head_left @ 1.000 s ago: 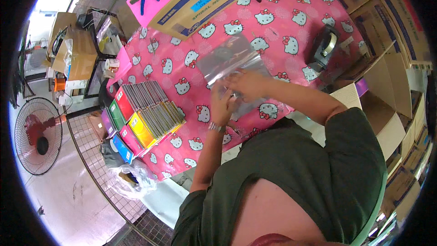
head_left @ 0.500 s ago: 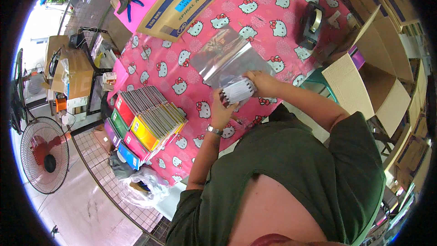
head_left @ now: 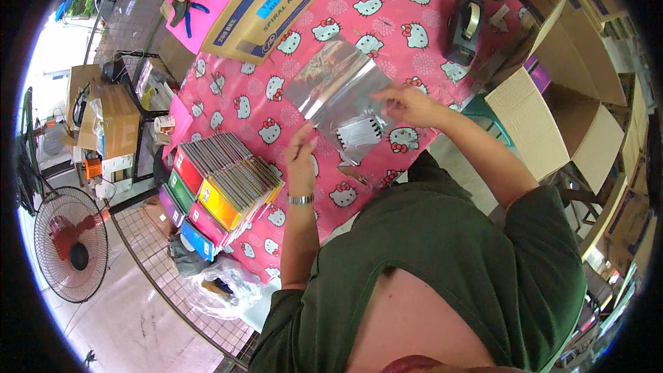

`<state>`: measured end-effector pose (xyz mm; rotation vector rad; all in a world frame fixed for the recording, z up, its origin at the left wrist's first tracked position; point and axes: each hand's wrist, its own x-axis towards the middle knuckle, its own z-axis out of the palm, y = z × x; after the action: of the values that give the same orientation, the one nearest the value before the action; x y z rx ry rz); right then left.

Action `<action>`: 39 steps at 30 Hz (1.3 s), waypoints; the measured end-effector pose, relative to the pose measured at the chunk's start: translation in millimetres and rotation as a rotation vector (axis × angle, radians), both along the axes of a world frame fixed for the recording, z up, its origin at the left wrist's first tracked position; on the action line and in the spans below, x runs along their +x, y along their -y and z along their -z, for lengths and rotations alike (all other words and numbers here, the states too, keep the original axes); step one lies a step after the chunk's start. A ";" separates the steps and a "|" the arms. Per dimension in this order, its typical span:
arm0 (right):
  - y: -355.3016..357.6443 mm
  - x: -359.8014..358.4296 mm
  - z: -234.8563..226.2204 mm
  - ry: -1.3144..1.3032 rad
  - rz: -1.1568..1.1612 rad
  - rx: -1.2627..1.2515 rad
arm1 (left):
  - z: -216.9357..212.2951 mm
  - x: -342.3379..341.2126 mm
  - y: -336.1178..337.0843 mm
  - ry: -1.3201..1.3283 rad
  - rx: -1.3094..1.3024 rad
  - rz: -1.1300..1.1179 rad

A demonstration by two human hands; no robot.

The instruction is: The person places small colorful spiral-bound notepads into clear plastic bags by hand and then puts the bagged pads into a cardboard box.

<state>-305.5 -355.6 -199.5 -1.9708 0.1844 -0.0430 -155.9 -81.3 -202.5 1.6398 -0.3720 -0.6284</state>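
A clear plastic bag [head_left: 331, 86] lies on the table, its flap end reaching away from me. Toward its near end sits a small white bundle [head_left: 358, 132] with black spiral edges, seemingly small spiral notepads, seen through the film. My left hand [head_left: 301, 155], with a metal watch on the wrist, is beside the bag's left edge, fingers loosely apart. Over the bag's right edge is my right hand [head_left: 409, 105], its fingers stretched toward the middle; whether they touch the film I cannot tell. Neither hand grips the bundle.
Rows of coloured spiral notebooks [head_left: 221, 179] stand at the left of the pink patterned tablecloth [head_left: 266, 107]. A carton [head_left: 269, 10] and blue-handled pliers [head_left: 188, 19] are at the far left. A black tape dispenser [head_left: 464, 31] sits far right, near an open cardboard box [head_left: 528, 124].
Both hands have let go of the notepad bundle and moved apart, the left hand leftward, the right hand rightward and slightly away. The bundle now lies flat in the bag.
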 end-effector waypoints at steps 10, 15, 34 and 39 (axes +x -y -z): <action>-17.7 38.0 53.6 -0.201 -0.261 0.285 | 49.4 9.9 22.4 -0.632 -0.156 0.476; -18.5 49.2 62.0 -0.155 -0.297 0.317 | 50.3 13.6 27.2 -0.351 0.142 0.433; -29.8 53.4 53.5 -0.047 -0.210 0.259 | 15.7 10.1 52.9 0.550 0.547 0.479; -44.0 45.9 44.6 0.132 -0.149 0.004 | 0.8 -13.9 44.4 0.586 0.381 0.377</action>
<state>-259.7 -311.6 -244.1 -1.9644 -0.0482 -0.0752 -169.8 -125.7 -203.3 2.1347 -1.0586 -0.5010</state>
